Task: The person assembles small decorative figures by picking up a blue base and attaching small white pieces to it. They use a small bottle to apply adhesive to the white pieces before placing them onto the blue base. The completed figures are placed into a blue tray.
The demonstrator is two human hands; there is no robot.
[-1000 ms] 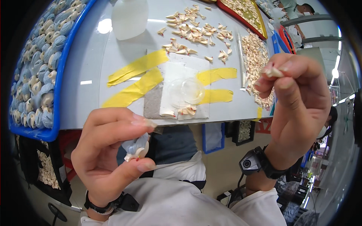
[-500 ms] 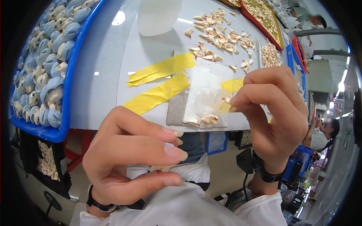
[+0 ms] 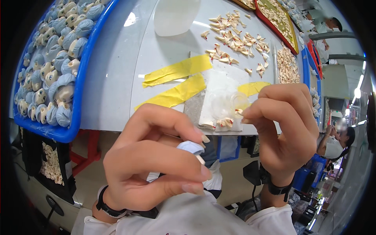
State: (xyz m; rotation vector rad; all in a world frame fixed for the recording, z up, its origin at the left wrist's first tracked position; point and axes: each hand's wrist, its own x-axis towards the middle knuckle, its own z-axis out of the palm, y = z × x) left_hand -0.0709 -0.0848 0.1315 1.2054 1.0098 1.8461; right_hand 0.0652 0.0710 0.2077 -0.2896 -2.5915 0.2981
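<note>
My left hand is closed around a small doll head with pale blue hair, held just off the table's front edge. Its face is mostly hidden by my fingers. My right hand pinches a tiny cream piece with a red end between thumb and forefinger. That piece is beside a clear round dish on a white pad. Several similar pieces lie at the pad's near edge. Yellow tape strips stick to the table left of the pad.
A blue tray full of blue-haired doll heads stands at the left. Loose cream pieces are scattered at the back, near a red-rimmed tray of more. A translucent white container stands at the far side. Other people work at the right.
My left hand has moved right and turned, so the doll head's blue hair shows more between the fingers. My right hand still pinches the small piece near the dish. The whole view has shifted slightly.
</note>
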